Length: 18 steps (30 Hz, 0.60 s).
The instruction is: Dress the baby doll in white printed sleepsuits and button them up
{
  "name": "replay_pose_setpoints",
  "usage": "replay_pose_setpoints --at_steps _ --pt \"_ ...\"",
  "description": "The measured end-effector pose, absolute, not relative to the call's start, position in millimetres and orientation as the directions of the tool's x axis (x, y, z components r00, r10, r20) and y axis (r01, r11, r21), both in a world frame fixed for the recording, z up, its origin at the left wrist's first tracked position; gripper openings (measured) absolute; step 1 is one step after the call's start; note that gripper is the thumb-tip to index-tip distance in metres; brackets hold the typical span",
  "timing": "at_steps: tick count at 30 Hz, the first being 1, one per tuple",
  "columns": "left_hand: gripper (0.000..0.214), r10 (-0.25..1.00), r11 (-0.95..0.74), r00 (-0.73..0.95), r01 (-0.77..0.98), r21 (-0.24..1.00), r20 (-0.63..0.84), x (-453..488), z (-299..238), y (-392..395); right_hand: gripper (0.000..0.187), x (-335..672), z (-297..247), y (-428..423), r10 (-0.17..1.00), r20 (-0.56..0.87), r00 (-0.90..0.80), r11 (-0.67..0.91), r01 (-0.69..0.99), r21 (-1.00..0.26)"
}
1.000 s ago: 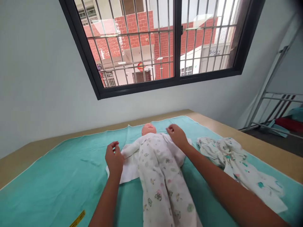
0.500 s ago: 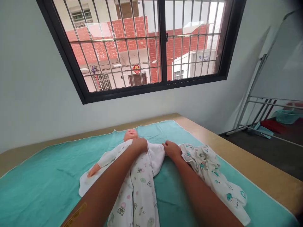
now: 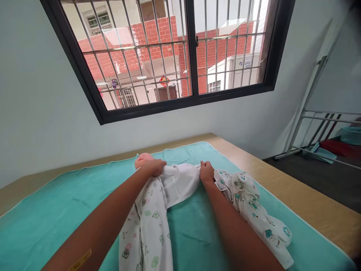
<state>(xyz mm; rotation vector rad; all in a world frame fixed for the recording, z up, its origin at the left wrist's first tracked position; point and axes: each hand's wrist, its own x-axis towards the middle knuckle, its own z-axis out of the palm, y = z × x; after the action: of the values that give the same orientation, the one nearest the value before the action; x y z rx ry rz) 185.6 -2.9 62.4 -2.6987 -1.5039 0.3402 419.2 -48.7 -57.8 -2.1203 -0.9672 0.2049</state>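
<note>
A baby doll (image 3: 141, 159) lies on its back, only its head showing past my left forearm. Over its body is a white baby garment with small printed animals (image 3: 149, 226), its legs stretching toward me. My left hand (image 3: 155, 168) is closed at the doll's shoulder, gripping the garment; its fingertips are partly hidden. The garment's plain white sleeve (image 3: 180, 182) is pulled out to the right between my hands. At the sleeve's far end my right hand (image 3: 207, 172) is closed, pinching the cloth. The doll's arms are hidden from view.
A crumpled printed baby garment (image 3: 251, 210) lies right of my right forearm. A teal cloth (image 3: 70, 210) covers most of the wooden table (image 3: 282, 184). Behind stand the wall and a barred window (image 3: 194, 98); a metal rack (image 3: 296, 124) stands at the right.
The doll and its garment have shifted left along with my left hand. My right hand has moved slightly right, and the white sleeve now stretches wider between my hands.
</note>
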Motion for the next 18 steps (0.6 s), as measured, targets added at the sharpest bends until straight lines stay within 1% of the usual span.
replay_pose_setpoints --at_steps 5,9,13,18 --pt "0.021 0.916 -0.396 0.386 0.913 -0.099 -0.106 139.6 72.1 -3.2 0.037 420.2 -55.8 -48.8 0.655 0.141 0.742 -0.432 0.521 -0.736" --pt "0.022 0.927 -0.374 0.374 0.927 -0.025 0.007 121.6 66.8 -8.9 0.039 415.9 -58.8 -50.0 0.682 0.14 0.718 -0.426 0.545 -0.722" --pt "0.023 0.902 -0.425 0.422 0.905 0.019 0.093 125.2 62.8 -15.8 0.032 408.6 -61.6 -49.4 0.752 0.136 0.645 -0.402 0.612 -0.682" --pt "0.024 0.834 -0.545 0.538 0.838 0.028 0.121 161.0 47.4 -23.7 0.027 400.1 -60.1 -50.8 0.809 0.136 0.572 -0.364 0.669 -0.649"
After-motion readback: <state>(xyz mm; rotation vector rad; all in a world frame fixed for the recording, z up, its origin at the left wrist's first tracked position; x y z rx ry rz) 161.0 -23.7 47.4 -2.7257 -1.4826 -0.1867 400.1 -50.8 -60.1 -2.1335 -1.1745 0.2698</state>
